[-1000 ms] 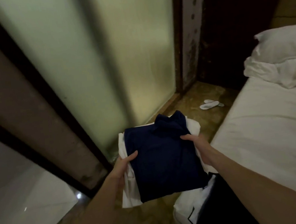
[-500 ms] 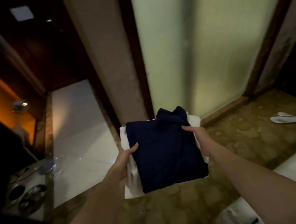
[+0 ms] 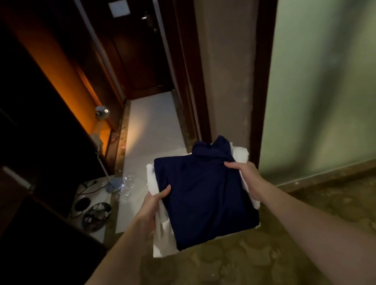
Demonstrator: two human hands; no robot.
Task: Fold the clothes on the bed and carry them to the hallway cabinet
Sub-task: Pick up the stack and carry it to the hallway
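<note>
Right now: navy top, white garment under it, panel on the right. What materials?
Navy top: soft matte knit, probably cotton; it creases at the collar. White garment: thin matte fabric, edges drooping; fibre unclear. Panel: frosted glass by its look, pale green and translucent, in a dark frame.

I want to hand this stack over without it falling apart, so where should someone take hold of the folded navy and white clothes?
Grip the folded navy garment and the folded white garment beneath it together at the two long side edges, coming in from left and right, thumbs on top and fingers underneath, as the left hand and right hand do. The stack is flat and floppy, so it probably needs support from below.
</note>
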